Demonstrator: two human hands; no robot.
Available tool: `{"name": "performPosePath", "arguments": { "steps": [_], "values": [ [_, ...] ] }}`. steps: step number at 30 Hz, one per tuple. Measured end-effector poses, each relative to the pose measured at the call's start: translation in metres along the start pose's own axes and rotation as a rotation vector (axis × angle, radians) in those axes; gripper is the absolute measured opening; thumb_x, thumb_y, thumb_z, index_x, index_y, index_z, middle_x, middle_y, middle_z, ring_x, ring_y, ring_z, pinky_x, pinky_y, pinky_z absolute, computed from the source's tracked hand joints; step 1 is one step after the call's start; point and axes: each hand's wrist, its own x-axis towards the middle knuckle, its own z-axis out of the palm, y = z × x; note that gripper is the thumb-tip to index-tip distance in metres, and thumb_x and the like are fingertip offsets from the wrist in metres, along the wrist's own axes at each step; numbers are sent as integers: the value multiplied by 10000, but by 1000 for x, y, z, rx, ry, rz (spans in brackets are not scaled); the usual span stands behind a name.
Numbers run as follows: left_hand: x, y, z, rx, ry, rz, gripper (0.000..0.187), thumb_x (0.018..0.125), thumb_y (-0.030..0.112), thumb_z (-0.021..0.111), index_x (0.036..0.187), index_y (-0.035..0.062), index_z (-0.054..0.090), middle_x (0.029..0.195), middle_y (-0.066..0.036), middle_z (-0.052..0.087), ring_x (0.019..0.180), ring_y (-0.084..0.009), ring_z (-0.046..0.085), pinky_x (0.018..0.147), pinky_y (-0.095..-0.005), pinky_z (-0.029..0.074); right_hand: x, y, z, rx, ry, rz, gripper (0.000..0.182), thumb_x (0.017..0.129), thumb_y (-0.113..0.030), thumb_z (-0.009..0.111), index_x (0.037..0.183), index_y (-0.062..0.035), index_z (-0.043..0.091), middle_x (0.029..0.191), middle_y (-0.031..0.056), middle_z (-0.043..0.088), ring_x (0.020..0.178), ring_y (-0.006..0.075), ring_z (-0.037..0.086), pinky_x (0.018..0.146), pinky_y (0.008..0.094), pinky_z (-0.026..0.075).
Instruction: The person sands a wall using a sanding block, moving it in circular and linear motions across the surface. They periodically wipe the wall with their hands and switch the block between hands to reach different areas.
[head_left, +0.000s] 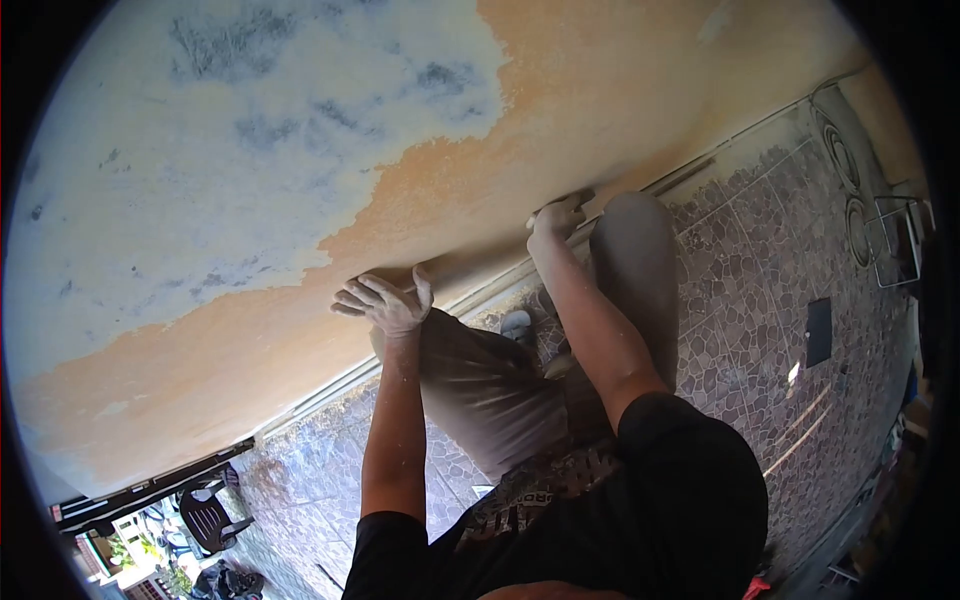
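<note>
My left hand [385,302] is dusted with pale powder and rests against the wall [430,215], its fingers spread and thumb out. Lower on the same wall, close to its base and beside my raised knee, is my right hand [557,217], also dusty. Its fingers are curled against the surface, closed on something small and dark that I cannot make out. The wall has worn orange paint near the hands and a broad whitish patch with grey-blue stains above it.
A pale skirting strip [480,298] edges the stone-patterned floor [740,270]. To the right lie a dark flat rectangle [819,332], coiled hose or cable [857,225] and a metal frame [893,240]. A dark plastic chair [208,520] stands at the lower left.
</note>
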Motion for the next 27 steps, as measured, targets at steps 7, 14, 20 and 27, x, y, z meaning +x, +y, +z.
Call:
{"name": "performPosePath", "arguments": {
  "steps": [7,14,20,27],
  "values": [
    [4,-2,-6,10,-22,15,1130,894,590,568,1558,-96,-36,1628,-320,-120,1487,-527,-165,1139,-704,-92,2,54,-6,-86,-163,-335,572,1096,-416,331,1432,40,256,1335,186,477,1050,264,577,962,386,480],
    [1,-3,-6,37,-34,11,1118,907,588,546,1553,-99,-55,1608,-354,-130,1473,-558,-160,1130,-717,-85,-24,35,-10,-64,-247,-503,571,1099,-384,362,1465,43,262,1356,168,508,1096,249,588,918,382,495],
    [-1,-3,-5,33,-40,1,1112,911,583,546,1555,-96,-55,1614,-346,-122,1474,-560,-155,1130,-717,-83,51,71,-15,-66,-79,-573,554,1068,-317,461,1423,67,276,1280,241,503,1120,298,558,964,407,451],
    [-2,-3,-5,31,-47,-7,1114,910,586,546,1557,-93,-56,1618,-338,-123,1475,-559,-151,1134,-713,-79,-48,-2,-14,-68,-406,-740,561,1046,-207,485,1468,64,232,1304,259,444,1145,288,518,998,427,417]
  ]
}}
